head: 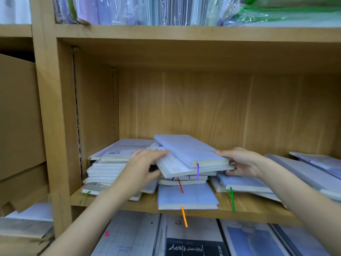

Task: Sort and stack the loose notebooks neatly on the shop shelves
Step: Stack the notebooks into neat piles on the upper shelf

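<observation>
A crooked pile of pale blue notebooks (186, 152) with coloured ribbon markers sits in the middle of the wooden shelf (147, 205). My left hand (145, 166) grips the pile's left side, thumb under and fingers over the upper books. My right hand (239, 161) grips its right side the same way. The top notebooks are skewed against those below. At the bottom lies a single blue notebook with an orange ribbon (188, 196), jutting toward the shelf's front edge.
A taller stack of notebooks (107, 169) stands at the shelf's left, by the side wall. More notebooks (245, 183) and grey folders (304, 172) lie slanted at the right. Wrapped stationery fills the shelf above; books lie on the shelf below.
</observation>
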The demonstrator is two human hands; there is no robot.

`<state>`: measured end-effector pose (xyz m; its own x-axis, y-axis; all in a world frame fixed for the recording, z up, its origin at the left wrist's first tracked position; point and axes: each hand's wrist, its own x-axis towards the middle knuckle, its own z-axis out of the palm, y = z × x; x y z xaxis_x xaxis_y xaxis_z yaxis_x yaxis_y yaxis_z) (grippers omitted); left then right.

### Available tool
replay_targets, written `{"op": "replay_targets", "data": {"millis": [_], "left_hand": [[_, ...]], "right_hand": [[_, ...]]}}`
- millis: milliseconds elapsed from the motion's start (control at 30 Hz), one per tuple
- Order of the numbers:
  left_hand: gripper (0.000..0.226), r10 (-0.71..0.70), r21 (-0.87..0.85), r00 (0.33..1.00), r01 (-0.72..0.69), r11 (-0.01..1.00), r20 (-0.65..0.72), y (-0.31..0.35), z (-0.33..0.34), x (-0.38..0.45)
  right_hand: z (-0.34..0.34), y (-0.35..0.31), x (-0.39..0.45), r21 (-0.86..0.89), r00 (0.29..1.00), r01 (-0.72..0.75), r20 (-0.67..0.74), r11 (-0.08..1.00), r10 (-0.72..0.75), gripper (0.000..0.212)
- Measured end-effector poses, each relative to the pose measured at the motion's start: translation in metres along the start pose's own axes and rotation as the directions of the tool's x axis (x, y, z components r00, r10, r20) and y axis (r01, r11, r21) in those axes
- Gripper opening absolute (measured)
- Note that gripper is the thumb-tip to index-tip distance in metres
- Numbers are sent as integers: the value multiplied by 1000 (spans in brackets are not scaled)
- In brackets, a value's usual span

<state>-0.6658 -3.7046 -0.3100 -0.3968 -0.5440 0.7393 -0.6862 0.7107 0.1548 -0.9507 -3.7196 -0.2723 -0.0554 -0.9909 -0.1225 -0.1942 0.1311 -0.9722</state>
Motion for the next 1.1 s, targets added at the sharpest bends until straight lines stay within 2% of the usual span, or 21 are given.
{"op": "replay_targets", "data": {"millis": [67, 133, 200, 267, 300, 367, 433, 500, 567, 633, 667, 733, 833, 933, 1033, 1100], "left_hand": [[46, -196, -1, 980, 196, 981, 35, -7, -2, 9], [41, -221, 12, 974, 221, 975, 55, -13, -2, 16], [33, -164, 42, 984, 161, 986, 65, -16, -2, 19], [26, -39, 162, 997, 29, 986, 62, -15, -1, 17], [22, 35, 236, 998, -44, 971, 42, -13, 0, 15], [26, 158, 335, 987, -144, 931, -16, -8, 1, 12], [33, 215, 390, 972, -163, 906, -93, -7, -6, 13], [33, 235, 449, 960, -145, 882, -153, -9, -22, 19], [32, 266, 526, 946, -133, 840, -185, -9, -40, 29], [34, 301, 573, 932, -136, 808, -204, -5, -53, 39], [35, 321, 599, 926, -144, 787, -199, -3, -57, 44], [36, 362, 665, 916, -161, 730, -176, 2, -58, 51], [36, 379, 684, 912, -175, 708, -158, 12, -53, 54], [34, 406, 684, 898, -188, 705, -171, 21, -47, 55], [27, 502, 678, 840, -246, 693, -208, 25, -35, 60], [16, 559, 667, 792, -280, 690, -245, 31, -20, 64]], "right_hand": [[-1, -4, -5, -23, 1000, 2, -1, 1000, -2, 23], [-1, -6, -9, -34, 1000, 0, 9, 999, 0, 22], [1, -7, -16, -74, 1000, 22, -6, 997, -23, 18], [1, -7, -24, -276, 990, 104, -60, 955, -125, 27], [1, -7, -29, -376, 980, 165, -37, 912, -193, 38], [1, -8, -41, -459, 945, 323, 114, 828, -305, 56], [6, -5, -45, -538, 890, 446, 182, 715, -418, 48], [11, -4, -42, -634, 835, 464, 81, 618, -545, 39], [19, -8, -40, -613, 804, 505, 78, 608, -589, 38], [29, -14, -42, -452, 784, 604, 190, 656, -591, 39], [34, -17, -44, -420, 745, 659, 246, 624, -620, 37], [41, -21, -46, -463, 659, 732, 297, 499, -691, 37], [35, -20, -45, -523, 575, 758, 253, 390, -778, 39], [18, -19, -54, -608, 513, 747, 271, 269, -815, 42], [2, -14, -65, -686, 373, 721, 269, 95, -888, 38], [-11, -9, -69, -733, 295, 679, 221, 42, -930, 41]]}}
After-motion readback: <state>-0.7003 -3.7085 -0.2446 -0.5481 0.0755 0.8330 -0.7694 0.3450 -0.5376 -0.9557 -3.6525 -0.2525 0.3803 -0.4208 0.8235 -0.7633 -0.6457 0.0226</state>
